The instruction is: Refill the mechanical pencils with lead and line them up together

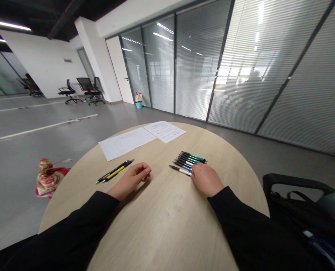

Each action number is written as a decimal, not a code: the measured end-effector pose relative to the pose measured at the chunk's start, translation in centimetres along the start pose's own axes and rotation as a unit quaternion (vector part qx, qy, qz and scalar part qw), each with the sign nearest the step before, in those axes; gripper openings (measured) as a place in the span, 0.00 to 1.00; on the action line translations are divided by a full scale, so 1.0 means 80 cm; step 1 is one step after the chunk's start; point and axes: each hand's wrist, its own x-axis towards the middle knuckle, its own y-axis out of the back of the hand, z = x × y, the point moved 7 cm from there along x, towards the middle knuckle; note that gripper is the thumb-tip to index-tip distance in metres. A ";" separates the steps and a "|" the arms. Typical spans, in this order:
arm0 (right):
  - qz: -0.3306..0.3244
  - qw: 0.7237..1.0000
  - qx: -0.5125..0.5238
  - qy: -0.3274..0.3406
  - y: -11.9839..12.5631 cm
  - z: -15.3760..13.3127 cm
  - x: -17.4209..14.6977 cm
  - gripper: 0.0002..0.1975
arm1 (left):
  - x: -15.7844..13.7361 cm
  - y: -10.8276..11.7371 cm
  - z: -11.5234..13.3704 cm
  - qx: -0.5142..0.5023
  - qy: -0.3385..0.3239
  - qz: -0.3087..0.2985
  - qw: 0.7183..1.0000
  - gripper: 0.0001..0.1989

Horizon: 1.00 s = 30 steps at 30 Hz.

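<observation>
My right hand is closed on the end of a white-and-black pen, which lies at the near side of a row of pens. Beyond it, several more pens lie close together side by side, with green, white and blue barrels and black ends. My left hand rests on the table with its fingers curled in, and nothing shows in it. Just left of that hand lie a few pens side by side, a yellow-and-black pen nearest and dark ones beside it.
On the far side of the round wooden table lie two printed sheets, one left of the other. A black chair with a bag stands at the right. A red-and-gold bag is on the floor at left.
</observation>
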 end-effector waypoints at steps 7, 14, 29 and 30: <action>-0.002 1.000 0.013 0.009 0.000 0.000 0.001 0.09 | -0.001 -0.001 0.002 0.009 0.005 -0.003 1.000 0.14; 0.005 1.000 0.007 0.000 -0.001 0.002 0.001 0.11 | 0.000 -0.002 0.000 -0.002 0.011 -0.008 1.000 0.14; 0.000 1.000 -0.010 -0.012 0.002 0.002 0.001 0.14 | 0.001 -0.001 -0.003 -0.009 0.008 -0.011 1.000 0.13; 0.000 1.000 -0.010 -0.014 0.001 0.002 0.002 0.14 | 0.001 -0.002 -0.003 -0.009 0.008 -0.013 1.000 0.13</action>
